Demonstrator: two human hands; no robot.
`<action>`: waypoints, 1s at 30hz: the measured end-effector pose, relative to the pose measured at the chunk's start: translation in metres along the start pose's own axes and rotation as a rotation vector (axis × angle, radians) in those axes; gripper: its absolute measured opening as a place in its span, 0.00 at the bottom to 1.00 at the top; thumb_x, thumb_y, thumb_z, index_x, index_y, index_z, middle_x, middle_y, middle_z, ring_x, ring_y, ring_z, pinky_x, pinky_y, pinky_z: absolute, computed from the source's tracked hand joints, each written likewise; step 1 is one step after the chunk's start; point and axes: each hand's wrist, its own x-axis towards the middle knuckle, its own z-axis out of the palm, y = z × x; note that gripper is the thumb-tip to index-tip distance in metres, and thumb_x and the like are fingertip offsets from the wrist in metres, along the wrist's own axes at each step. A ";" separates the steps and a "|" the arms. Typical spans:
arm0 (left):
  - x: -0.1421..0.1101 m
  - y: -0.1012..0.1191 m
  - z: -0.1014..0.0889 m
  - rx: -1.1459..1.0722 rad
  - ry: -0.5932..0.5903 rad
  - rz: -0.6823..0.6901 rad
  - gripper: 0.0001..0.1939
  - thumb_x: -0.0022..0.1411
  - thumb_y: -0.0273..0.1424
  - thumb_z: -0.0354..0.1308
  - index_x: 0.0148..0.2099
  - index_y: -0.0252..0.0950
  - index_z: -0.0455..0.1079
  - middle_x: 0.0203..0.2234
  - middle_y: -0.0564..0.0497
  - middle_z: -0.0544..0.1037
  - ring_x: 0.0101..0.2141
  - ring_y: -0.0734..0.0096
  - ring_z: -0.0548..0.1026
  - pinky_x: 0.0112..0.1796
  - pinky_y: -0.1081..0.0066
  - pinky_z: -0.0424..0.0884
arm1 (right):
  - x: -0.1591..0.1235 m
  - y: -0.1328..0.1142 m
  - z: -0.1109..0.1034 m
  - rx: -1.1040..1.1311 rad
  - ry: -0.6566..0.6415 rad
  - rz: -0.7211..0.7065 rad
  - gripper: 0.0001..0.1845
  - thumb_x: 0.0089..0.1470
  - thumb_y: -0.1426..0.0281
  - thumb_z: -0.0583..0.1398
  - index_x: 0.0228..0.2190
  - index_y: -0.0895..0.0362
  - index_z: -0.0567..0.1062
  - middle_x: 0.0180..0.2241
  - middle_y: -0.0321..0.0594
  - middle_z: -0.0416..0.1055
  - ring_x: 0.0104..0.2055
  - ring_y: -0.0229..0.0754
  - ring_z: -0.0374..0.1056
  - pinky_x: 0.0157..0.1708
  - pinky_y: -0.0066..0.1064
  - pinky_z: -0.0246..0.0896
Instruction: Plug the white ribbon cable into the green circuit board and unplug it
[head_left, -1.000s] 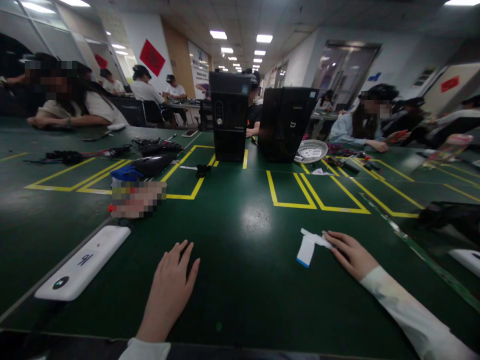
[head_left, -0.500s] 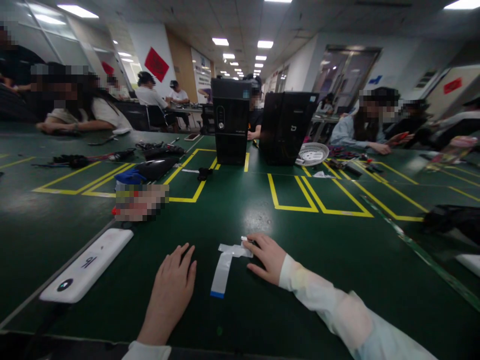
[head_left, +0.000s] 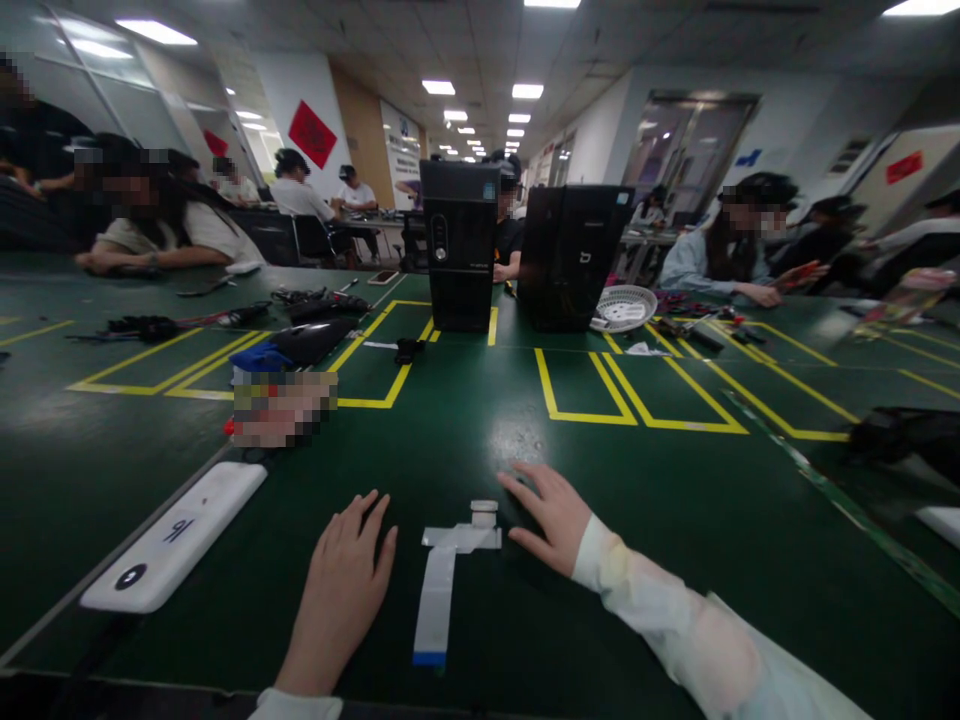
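Between my two hands, a white flat ribbon cable (head_left: 435, 598) lies on the green table, bent at an angle, with a blue strip at its near end. At its far end sits a small pale connector (head_left: 484, 507). My left hand (head_left: 351, 555) rests on the table left of the cable, fingers loosely extended and holding nothing. My right hand (head_left: 546, 512) is just right of the connector, apart from it, fingers spread with nothing in them.
A white power bank (head_left: 176, 535) with a cable lies at the left. Two black computer towers (head_left: 459, 245) stand ahead. Yellow tape outlines, loose cables (head_left: 154, 325) and a white basket (head_left: 624, 308) are farther off. Other people sit around the table.
The ribbon cable has shifted toward me and slightly left. My right hand has come off its far end and moved a little right. My left hand has barely moved.
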 end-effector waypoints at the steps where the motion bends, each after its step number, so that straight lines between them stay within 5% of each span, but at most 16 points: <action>1: 0.000 0.000 -0.001 0.001 -0.002 -0.002 0.29 0.66 0.41 0.38 0.59 0.29 0.65 0.57 0.37 0.68 0.58 0.51 0.65 0.56 0.50 0.61 | -0.001 0.016 -0.002 -0.050 0.050 0.079 0.34 0.59 0.52 0.51 0.62 0.54 0.57 0.62 0.50 0.55 0.63 0.54 0.52 0.61 0.51 0.48; 4: 0.000 0.001 -0.002 0.002 -0.004 -0.005 0.29 0.66 0.41 0.38 0.59 0.29 0.65 0.57 0.37 0.68 0.58 0.51 0.65 0.57 0.50 0.61 | -0.014 0.076 -0.014 -0.186 0.161 0.394 0.33 0.61 0.56 0.48 0.61 0.63 0.58 0.62 0.58 0.52 0.64 0.61 0.47 0.60 0.57 0.44; 8: 0.000 0.000 0.000 -0.011 -0.002 0.003 0.29 0.66 0.41 0.39 0.59 0.29 0.65 0.58 0.36 0.68 0.58 0.50 0.65 0.56 0.50 0.61 | -0.060 0.153 -0.041 -0.389 0.186 1.024 0.35 0.60 0.54 0.49 0.60 0.64 0.60 0.64 0.59 0.48 0.66 0.58 0.43 0.62 0.47 0.42; 14: 0.000 -0.001 0.004 0.005 0.008 0.007 0.29 0.67 0.41 0.38 0.60 0.29 0.65 0.57 0.38 0.68 0.58 0.51 0.65 0.57 0.51 0.61 | -0.142 0.201 -0.073 -0.420 0.267 1.470 0.37 0.59 0.55 0.44 0.58 0.72 0.61 0.58 0.71 0.55 0.61 0.68 0.51 0.54 0.55 0.51; 24: 0.001 -0.003 0.002 0.006 -0.024 0.012 0.31 0.66 0.42 0.37 0.60 0.29 0.64 0.58 0.36 0.67 0.58 0.49 0.65 0.55 0.49 0.62 | -0.180 0.221 -0.083 -0.340 0.103 1.483 0.41 0.59 0.50 0.42 0.59 0.71 0.61 0.56 0.68 0.59 0.57 0.68 0.58 0.49 0.51 0.56; 30: 0.001 -0.002 0.002 -0.012 -0.015 0.005 0.30 0.66 0.43 0.38 0.60 0.29 0.65 0.58 0.36 0.68 0.58 0.49 0.65 0.55 0.49 0.62 | -0.193 0.214 -0.073 -0.457 0.112 1.249 0.42 0.58 0.49 0.41 0.55 0.71 0.67 0.49 0.71 0.66 0.48 0.67 0.67 0.40 0.51 0.61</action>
